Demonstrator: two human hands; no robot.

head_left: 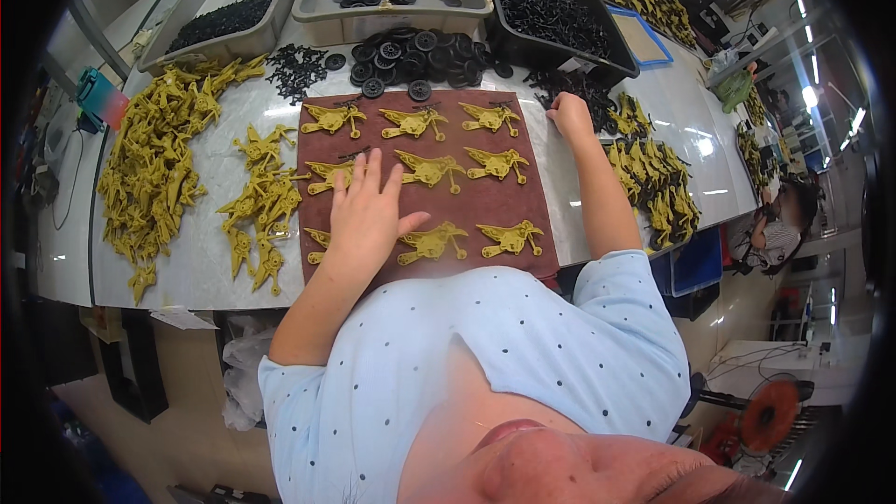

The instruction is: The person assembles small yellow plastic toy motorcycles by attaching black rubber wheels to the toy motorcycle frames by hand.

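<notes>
- while the left hand is spread palm down over the left column of the red-brown mat, its fingertips are beside a thin black piece on the mat's middle row; whether they press on anything cannot be told.
- right hand: just off the mat's far right corner, at a heap of small black parts, fingers bent together; whether a part is pinched between them is hidden.
- yellow parts: nine, on the mat in three rows of three; the far row bears thin black pieces, while the two uncovered parts of the near row show none.
- step in hand, as judged: adding black pieces to the yellow parts, probably with the mat's middle row under way.
- next move, as judged: calls for one small part singled out and seated on a middle-row yellow part, the left hand steadying it.
- surroundings on the desk: loose yellow parts left of the mat; black wheels beyond its far edge.
</notes>
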